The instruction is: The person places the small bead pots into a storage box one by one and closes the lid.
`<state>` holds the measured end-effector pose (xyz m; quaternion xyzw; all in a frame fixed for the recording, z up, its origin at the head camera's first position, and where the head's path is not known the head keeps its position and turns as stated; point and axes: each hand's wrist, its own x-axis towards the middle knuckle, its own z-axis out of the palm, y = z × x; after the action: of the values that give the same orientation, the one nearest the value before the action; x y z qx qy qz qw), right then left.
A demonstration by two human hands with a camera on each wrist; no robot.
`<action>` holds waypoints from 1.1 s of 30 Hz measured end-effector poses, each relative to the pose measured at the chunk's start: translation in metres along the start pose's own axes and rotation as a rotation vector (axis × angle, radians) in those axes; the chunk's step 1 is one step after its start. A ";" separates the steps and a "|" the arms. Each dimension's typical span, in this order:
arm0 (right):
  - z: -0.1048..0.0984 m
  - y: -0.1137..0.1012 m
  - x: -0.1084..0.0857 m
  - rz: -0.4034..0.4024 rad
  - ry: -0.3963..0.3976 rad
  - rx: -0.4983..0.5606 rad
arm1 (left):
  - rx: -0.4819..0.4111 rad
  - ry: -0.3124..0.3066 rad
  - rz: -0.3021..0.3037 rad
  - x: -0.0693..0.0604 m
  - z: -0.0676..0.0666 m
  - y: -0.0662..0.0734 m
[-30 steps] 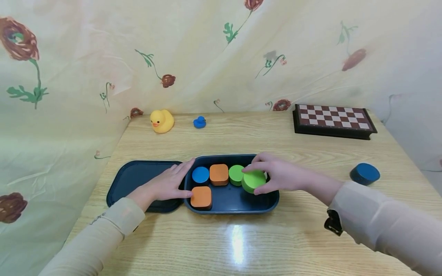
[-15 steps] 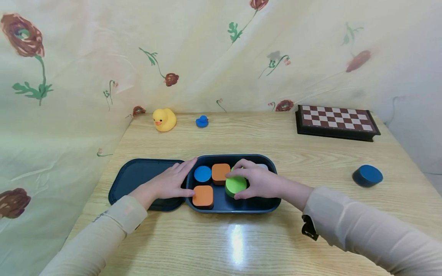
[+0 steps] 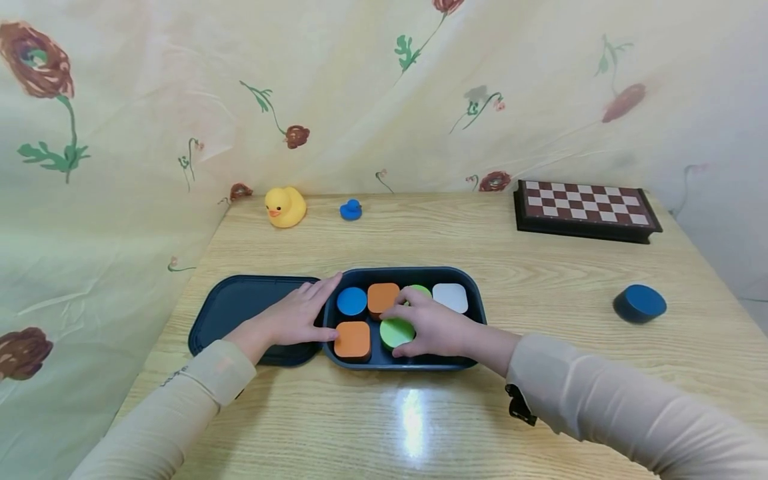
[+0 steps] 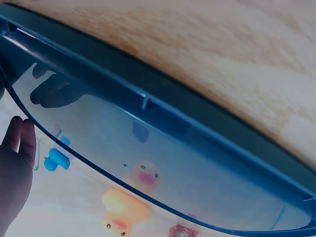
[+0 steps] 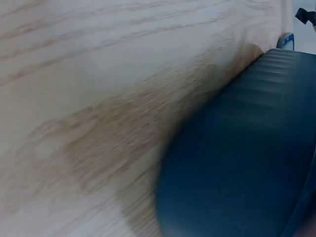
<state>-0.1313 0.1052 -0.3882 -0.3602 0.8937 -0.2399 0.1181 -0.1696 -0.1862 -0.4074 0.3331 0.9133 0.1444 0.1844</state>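
Note:
My right hand (image 3: pixel 435 325) pinches a round green block (image 3: pixel 396 331) between thumb and fingers, low in the front row of a dark blue box (image 3: pixel 414 367). Behind it stand a round blue block (image 3: pixel 351 301), an orange block (image 3: pixel 383 297), a second green block (image 3: pixel 420 291) partly hidden by the hand, and a white block (image 3: pixel 450 297). Another orange block (image 3: pixel 352 341) sits at the front left. With straight fingers, my left hand (image 3: pixel 288 317) rests at the box's left end, thumb tip beside that orange block. The right wrist view shows the box's outer wall (image 5: pixel 237 158).
A dark lid (image 3: pixel 231 317) lies left of the box, partly under the left hand. At the back are a yellow duck (image 3: pixel 285 207), a small blue duck (image 3: pixel 351 209) and a checkered board case (image 3: pixel 585 205). A dark blue cylinder (image 3: pixel 639 303) stands at right.
My right hand has carried the green block leftward and down into the front row, beside the front orange block. The white block has come into view. My left hand has stayed at the box's end.

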 end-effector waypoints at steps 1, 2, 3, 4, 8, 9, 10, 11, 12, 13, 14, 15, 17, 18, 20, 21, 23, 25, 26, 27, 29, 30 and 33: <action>0.001 -0.001 0.000 0.004 0.002 -0.006 | 0.000 -0.001 -0.002 0.000 0.000 0.000; 0.001 -0.001 0.001 0.002 0.004 -0.014 | 0.001 -0.002 -0.005 0.000 0.000 0.000; 0.002 -0.001 0.001 -0.001 0.007 -0.020 | -0.001 -0.001 -0.005 0.000 0.000 0.001; 0.003 -0.002 0.001 -0.008 0.009 -0.027 | -0.004 0.000 -0.006 0.000 -0.001 0.001; 0.007 -0.001 0.001 -0.065 0.013 -0.076 | -0.010 -0.004 -0.020 0.000 -0.001 0.003; 0.008 -0.001 0.001 -0.075 0.015 -0.090 | -0.013 -0.001 -0.018 0.000 -0.001 0.003; 0.009 0.000 0.001 -0.085 0.018 -0.104 | -0.012 -0.002 -0.021 0.000 -0.001 0.002; 0.010 0.000 0.001 -0.090 0.022 -0.116 | -0.012 -0.002 -0.025 0.000 0.000 0.002; 0.010 0.000 0.001 -0.092 0.026 -0.127 | -0.011 0.001 -0.023 0.000 0.000 0.002; 0.011 0.000 0.001 -0.092 0.031 -0.136 | -0.012 0.005 -0.020 0.000 0.001 0.001; 0.011 0.000 0.001 -0.093 0.037 -0.142 | -0.012 0.008 -0.017 0.000 0.001 0.001; 0.012 0.000 0.001 -0.093 0.042 -0.144 | -0.012 0.011 -0.014 0.000 0.001 0.000; 0.012 -0.001 0.001 -0.097 0.052 -0.147 | -0.010 0.015 -0.013 0.001 0.002 0.000; 0.012 -0.002 0.001 -0.098 0.056 -0.145 | -0.009 0.018 -0.010 0.001 0.002 -0.001; 0.013 -0.003 0.001 -0.099 0.059 -0.137 | -0.012 0.020 -0.007 0.001 0.003 -0.001; 0.013 -0.003 0.001 -0.097 0.055 -0.132 | -0.013 0.024 -0.004 0.000 0.003 -0.001; 0.012 -0.004 0.001 -0.088 0.040 -0.118 | -0.009 0.029 -0.001 0.000 0.003 -0.001; 0.012 -0.005 0.001 -0.075 0.020 -0.098 | -0.009 0.032 -0.002 -0.001 0.004 -0.002; 0.011 -0.005 0.001 -0.065 0.008 -0.087 | -0.007 0.034 0.000 -0.001 0.004 -0.003; 0.010 -0.006 0.000 -0.054 -0.003 -0.075 | -0.006 0.036 0.003 -0.001 0.004 -0.004; 0.009 -0.006 -0.001 -0.037 -0.017 -0.058 | -0.012 0.036 0.005 -0.001 0.005 -0.004; 0.008 -0.006 -0.001 -0.029 -0.021 -0.053 | -0.014 0.033 0.005 0.000 0.005 -0.004; 0.005 -0.006 -0.004 -0.020 -0.020 -0.043 | -0.023 0.030 0.004 0.000 0.006 -0.004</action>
<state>-0.1234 0.1028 -0.3893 -0.3740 0.8938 -0.2182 0.1169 -0.1698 -0.1882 -0.4141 0.3306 0.9136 0.1603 0.1743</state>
